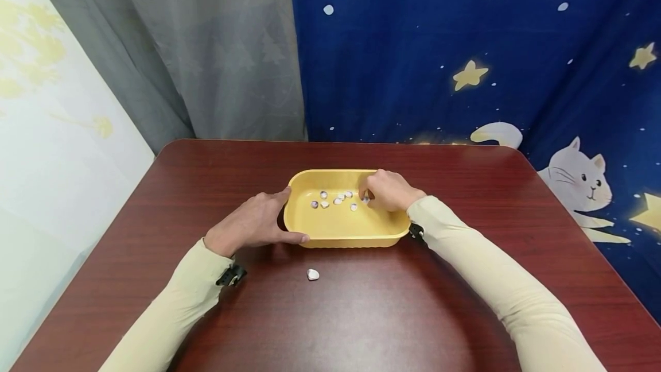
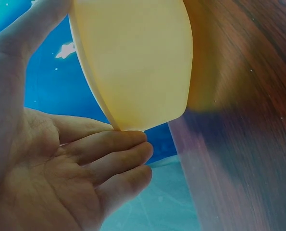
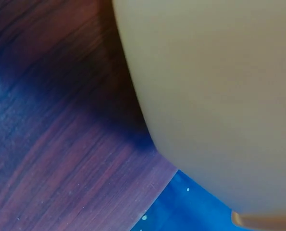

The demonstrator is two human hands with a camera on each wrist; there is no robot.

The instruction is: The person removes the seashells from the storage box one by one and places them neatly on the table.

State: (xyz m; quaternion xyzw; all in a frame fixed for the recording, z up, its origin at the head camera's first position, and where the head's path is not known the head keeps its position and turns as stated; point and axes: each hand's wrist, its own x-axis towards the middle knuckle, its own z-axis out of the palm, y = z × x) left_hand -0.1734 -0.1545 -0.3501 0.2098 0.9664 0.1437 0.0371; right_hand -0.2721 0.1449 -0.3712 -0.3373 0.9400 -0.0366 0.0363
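Observation:
A yellow plastic tray [image 1: 341,228] with rounded corners stands on the table, with several small white-and-purple pieces [image 1: 337,201], like pebbles or shells, on its floor. My left hand [image 1: 253,223] holds the tray's left end, thumb on the near rim and fingers at the far corner; the left wrist view shows those fingertips against the tray wall [image 2: 138,62]. Inside the tray's right part, my right hand [image 1: 389,190] points down with bent fingers, its fingertips at one small white-and-purple piece [image 1: 366,200]. The right wrist view shows only the tray's outer wall [image 3: 215,96], and the fingers are hidden there.
One white piece [image 1: 312,275] lies on the dark red wooden table [image 1: 392,314], in front of the tray. Behind the table's far edge hang a grey curtain [image 1: 222,62] and a blue curtain [image 1: 392,62] with stars and a cat.

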